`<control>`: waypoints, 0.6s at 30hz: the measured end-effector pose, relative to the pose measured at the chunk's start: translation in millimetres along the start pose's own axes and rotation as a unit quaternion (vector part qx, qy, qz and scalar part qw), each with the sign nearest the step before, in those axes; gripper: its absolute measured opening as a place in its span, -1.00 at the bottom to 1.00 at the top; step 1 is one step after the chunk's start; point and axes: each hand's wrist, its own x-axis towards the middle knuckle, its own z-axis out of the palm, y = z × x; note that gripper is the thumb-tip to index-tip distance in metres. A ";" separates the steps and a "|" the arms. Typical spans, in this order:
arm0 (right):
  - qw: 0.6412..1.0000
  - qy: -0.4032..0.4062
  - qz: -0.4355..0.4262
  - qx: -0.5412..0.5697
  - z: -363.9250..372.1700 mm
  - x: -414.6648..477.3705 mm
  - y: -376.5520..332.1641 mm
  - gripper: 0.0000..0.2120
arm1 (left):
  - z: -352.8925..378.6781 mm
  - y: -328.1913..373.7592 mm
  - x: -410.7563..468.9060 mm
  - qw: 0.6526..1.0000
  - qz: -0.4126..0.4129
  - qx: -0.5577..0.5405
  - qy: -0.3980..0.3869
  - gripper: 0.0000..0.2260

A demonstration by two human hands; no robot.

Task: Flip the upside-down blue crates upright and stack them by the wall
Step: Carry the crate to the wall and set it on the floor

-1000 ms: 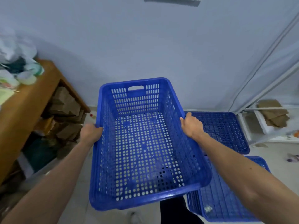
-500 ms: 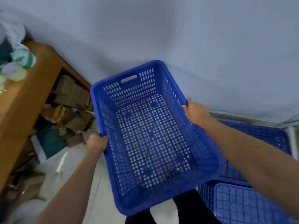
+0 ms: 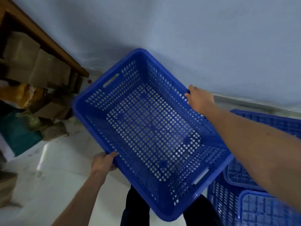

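Observation:
I hold an upright blue perforated crate (image 3: 151,126) in mid-air, its open side facing me, turned diagonally in front of the pale blue wall. My left hand (image 3: 104,163) grips the near left long rim. My right hand (image 3: 199,100) holds the far right long rim. Its handle slot points toward the upper left. Three other blue crates lie upside down on the floor at the right: one near the wall (image 3: 275,121), one beside my leg (image 3: 236,175) and one at the bottom right (image 3: 267,209).
A wooden table (image 3: 48,41) stands at the left against the wall, with cardboard boxes (image 3: 35,62) and bags piled under it. White floor (image 3: 48,173) shows at lower left. My dark trouser legs (image 3: 136,207) are below the crate.
The crate has swung counter-clockwise and toward the left, lower against the wall. My view has tilted down and left, so the table now fills the upper left corner.

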 end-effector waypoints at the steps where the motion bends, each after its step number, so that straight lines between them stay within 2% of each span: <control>1: 1.000 -0.008 0.003 -0.002 8.6 11.2 -3.3 -0.70 | 6.2 -4.4 14.3 1.000 -0.009 -0.016 -0.006 -0.86; 8: 0.999 -0.035 0.010 -0.034 40.8 73.0 -11.9 -0.67 | 50.6 -30.6 59.5 0.993 -0.043 -0.089 -0.067 -0.85; 12: 0.997 -0.041 0.056 0.021 52.2 98.0 -12.6 -0.67 | 76.7 -40.9 69.7 0.989 -0.061 -0.098 -0.090 -0.80; 18: 0.994 -0.048 0.058 0.085 66.9 139.7 -18.8 -0.58 | 122.2 -52.6 79.4 0.973 -0.112 -0.137 -0.146 -0.76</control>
